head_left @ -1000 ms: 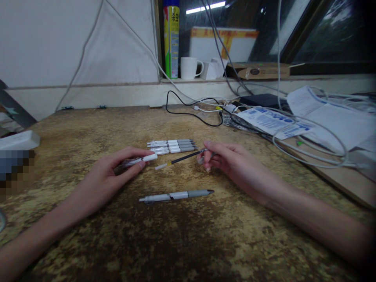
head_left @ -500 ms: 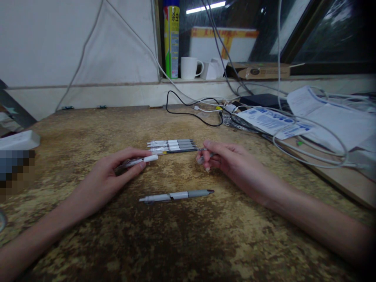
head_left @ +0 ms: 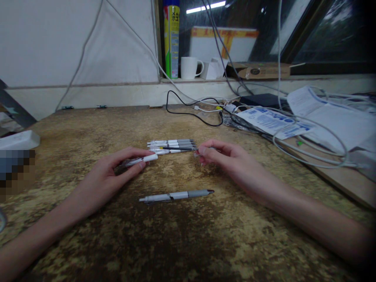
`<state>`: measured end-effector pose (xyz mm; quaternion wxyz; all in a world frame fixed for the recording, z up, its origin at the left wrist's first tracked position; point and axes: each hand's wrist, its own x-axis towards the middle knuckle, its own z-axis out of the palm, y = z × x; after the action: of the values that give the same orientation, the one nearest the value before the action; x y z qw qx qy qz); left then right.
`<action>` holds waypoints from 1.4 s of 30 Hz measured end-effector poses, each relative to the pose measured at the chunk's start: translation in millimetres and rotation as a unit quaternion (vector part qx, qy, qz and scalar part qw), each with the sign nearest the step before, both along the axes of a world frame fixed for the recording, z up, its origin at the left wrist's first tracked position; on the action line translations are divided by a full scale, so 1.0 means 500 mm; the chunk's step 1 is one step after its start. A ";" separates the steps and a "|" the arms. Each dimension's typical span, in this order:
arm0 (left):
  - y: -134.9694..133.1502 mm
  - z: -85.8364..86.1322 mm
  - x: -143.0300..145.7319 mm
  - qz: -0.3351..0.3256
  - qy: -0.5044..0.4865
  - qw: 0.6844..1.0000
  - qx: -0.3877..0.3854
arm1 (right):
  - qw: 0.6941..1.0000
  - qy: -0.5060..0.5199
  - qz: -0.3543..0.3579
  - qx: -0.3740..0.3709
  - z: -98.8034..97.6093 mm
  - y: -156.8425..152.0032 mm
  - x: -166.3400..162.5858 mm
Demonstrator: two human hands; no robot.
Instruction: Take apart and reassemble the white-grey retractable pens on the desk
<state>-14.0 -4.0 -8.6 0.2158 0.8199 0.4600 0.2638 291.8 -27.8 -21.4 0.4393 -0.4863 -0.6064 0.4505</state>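
Note:
My left hand (head_left: 113, 168) rests on the worn table and pinches a white pen barrel (head_left: 141, 159) that points right. My right hand (head_left: 223, 156) is closed in a pinch on a small grey pen piece (head_left: 197, 152), right at the end of a row of several white and grey pens (head_left: 172, 145). A thin dark refill (head_left: 176, 149) lies on that row. A whole grey and white pen (head_left: 176, 195) lies alone nearer to me, between both forearms.
Tangled cables (head_left: 205, 109), papers (head_left: 273, 122) and a dark box lie at the back right. A white mug (head_left: 189, 67) and a yellow spray can (head_left: 171, 37) stand on the ledge. A white object (head_left: 17, 140) lies at the left edge.
My right hand has carried the dark refill away from me and laid it on the row of pens, then let it go. The left hand has stayed still.

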 end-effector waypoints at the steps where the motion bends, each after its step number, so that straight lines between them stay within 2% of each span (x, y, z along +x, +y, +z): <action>1: 0.000 0.000 0.000 0.000 -0.003 1.000 0.000 | 1.000 -0.005 -0.001 0.001 0.001 -0.001 0.000; 21: 0.001 0.003 -0.002 0.043 -0.059 0.996 -0.060 | 0.999 -0.021 -0.023 -0.006 0.007 -0.005 0.002; 30: -0.003 0.015 0.008 0.058 -0.059 0.994 -0.066 | 0.998 -0.051 -0.035 0.023 0.013 0.000 0.006; 34: -0.003 0.014 0.008 0.046 -0.055 0.996 -0.060 | 0.997 -0.061 -0.032 0.028 0.010 0.000 0.004; 42: -0.007 0.015 0.011 -0.013 -0.014 0.999 -0.028 | 0.994 -0.050 0.007 0.097 0.009 -0.011 -0.007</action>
<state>-8.7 -7.6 -1.0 0.2483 0.8159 0.4534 0.2591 288.1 -33.4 -16.7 0.4505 -0.4585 -0.6721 0.3676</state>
